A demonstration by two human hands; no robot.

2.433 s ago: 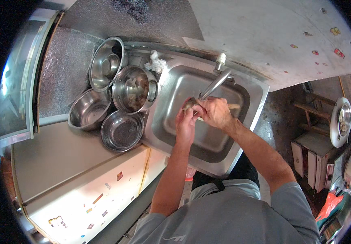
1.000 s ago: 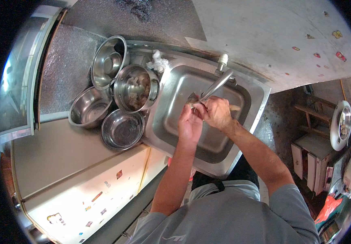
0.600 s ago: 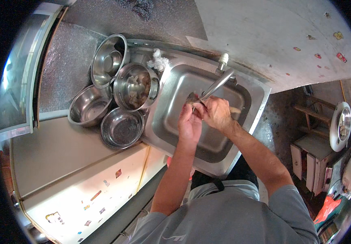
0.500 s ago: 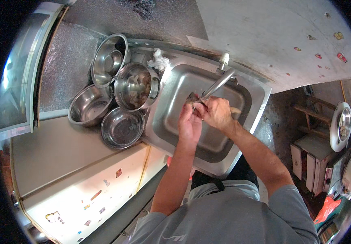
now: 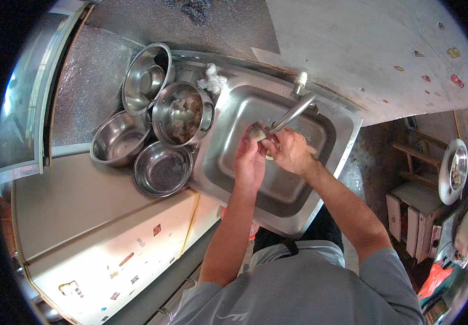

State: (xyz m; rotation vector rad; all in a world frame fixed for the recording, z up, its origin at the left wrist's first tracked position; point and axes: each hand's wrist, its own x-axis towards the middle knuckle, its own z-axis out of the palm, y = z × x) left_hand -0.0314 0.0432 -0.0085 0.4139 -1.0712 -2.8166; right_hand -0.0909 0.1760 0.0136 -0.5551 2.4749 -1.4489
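Note:
Above the steel sink [image 5: 228, 168], close to the tap spout [image 5: 298, 111], my left hand [image 5: 252, 165] is closed around a small dark-and-pale piece of food [image 5: 256, 133]. It looks like raw meat or fish, but its exact kind is unclear. My right hand [image 5: 291, 154] meets it from the right, with fingers pinched together against the near side of the piece. What those fingers grip is hidden. A pale tan end [image 5: 312, 149] shows just beyond my right hand; whether it is held or lies in the sink, I cannot tell.
Left of the sink stand a steel pot [image 5: 208, 103] with pale and brownish food pieces, and steel bowls [image 5: 162, 169] [image 5: 119, 138] [image 5: 147, 67]. A crumpled white cloth [image 5: 212, 79] lies at the sink's back left corner. Rightward are a small cabinet [image 5: 421, 208] and a wooden rack [image 5: 418, 149].
The piece has turned so that more of its pale side shows. My left hand has shifted slightly left, and my right hand has moved only a little.

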